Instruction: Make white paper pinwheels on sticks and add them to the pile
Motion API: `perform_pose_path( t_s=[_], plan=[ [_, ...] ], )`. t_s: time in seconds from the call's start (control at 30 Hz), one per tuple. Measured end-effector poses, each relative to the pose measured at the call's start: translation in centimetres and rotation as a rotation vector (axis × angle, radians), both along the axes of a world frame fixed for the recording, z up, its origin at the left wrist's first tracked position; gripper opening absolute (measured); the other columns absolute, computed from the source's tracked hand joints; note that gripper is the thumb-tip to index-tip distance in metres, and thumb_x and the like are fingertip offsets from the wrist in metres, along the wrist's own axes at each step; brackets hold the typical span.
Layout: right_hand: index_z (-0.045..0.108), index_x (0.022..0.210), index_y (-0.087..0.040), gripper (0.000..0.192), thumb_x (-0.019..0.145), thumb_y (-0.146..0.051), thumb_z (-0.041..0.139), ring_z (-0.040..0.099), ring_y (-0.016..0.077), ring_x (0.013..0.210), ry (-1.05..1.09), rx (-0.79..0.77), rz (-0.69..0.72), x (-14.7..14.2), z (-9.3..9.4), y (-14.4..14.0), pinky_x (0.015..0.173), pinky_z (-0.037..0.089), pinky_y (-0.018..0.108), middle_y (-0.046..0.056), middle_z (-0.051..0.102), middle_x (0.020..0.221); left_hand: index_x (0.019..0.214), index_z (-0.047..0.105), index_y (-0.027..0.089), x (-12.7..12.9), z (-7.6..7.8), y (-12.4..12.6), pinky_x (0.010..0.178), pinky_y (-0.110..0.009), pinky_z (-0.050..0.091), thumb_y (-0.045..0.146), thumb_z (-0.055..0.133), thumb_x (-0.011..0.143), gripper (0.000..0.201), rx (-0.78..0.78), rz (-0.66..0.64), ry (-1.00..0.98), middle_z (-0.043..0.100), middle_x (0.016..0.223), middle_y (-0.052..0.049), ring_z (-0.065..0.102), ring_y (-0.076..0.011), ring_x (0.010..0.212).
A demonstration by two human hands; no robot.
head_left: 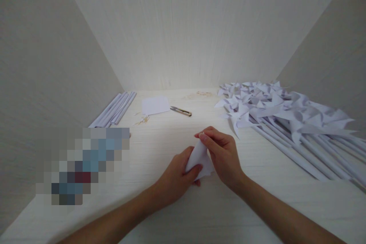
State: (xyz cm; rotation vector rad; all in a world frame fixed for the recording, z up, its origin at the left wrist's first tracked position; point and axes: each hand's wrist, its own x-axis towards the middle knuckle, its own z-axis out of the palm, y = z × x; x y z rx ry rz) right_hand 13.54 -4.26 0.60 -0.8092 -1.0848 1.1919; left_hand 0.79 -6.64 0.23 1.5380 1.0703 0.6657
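Note:
A piece of white paper (197,156), partly folded or curled over, is held above the table between both hands. My left hand (180,171) wraps its lower left part, with the thumb pressed on the front. The fingers of my right hand (223,152) pinch the paper's upper tip; whether something small is also between them, I cannot tell. Beyond the hands lie thread snips (181,111) and a flat sheet of white paper (156,105). Beside that sheet are several short thin sticks (142,119).
Many paper pinwheels (257,106) on rolled paper sticks (297,152) are heaped at the right. More rolled paper tubes (117,108) lie at the left, near a pixelated patch. Small pale bits (204,93) lie near the back wall (177,45); side walls enclose the table (154,141).

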Motion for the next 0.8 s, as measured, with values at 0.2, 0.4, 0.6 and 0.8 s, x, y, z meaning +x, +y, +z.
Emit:
perform_pose_path(
  t_s=[0.2,0.4,0.6,0.8],
  plan=[
    [0.069,0.063,-0.025,0.011,0.070,-0.019,0.064,0.052,0.0097,0.066,0.029,0.033,0.005,0.1,0.0,0.0,0.057,0.036,0.025,-0.002,0.058,0.067,0.092,0.048,0.015,-0.1,0.1,0.1,0.048,-0.021,0.047,0.023,0.052,0.074,0.020,-0.083,-0.020,-0.087,0.052,0.070,0.002,0.052,-0.0080,0.053],
    [0.068,0.060,-0.022,0.008,0.068,-0.024,0.066,0.047,0.0096,0.060,0.007,-0.006,-0.111,0.6,0.0,0.5,0.052,0.032,0.025,-0.002,0.056,0.063,0.100,0.050,0.012,-0.8,0.5,1.0,0.046,-0.019,0.046,0.026,0.057,0.073,0.032,-0.193,-0.113,-0.203,0.057,0.065,0.002,0.054,-0.0077,0.048],
    [0.065,0.059,-0.019,0.016,0.060,-0.034,0.070,0.039,0.0089,0.052,0.061,-0.197,-0.284,1.8,-0.7,2.1,0.050,0.030,0.025,-0.003,0.052,0.054,0.097,0.059,0.011,-2.4,0.8,3.1,0.053,-0.023,0.049,0.026,0.069,0.062,0.039,-0.118,0.133,-0.270,0.065,0.076,-0.003,0.061,-0.0117,0.055],
    [0.060,0.052,-0.017,0.024,0.048,-0.034,0.076,0.037,0.0071,0.047,0.161,-0.279,-0.303,2.2,-0.7,2.7,0.045,0.028,0.024,-0.004,0.046,0.048,0.096,0.061,0.013,-4.1,0.4,4.6,0.055,-0.023,0.049,0.035,0.065,0.067,0.037,0.073,0.314,-0.412,0.064,0.061,-0.001,0.061,-0.0120,0.056]
  ],
)
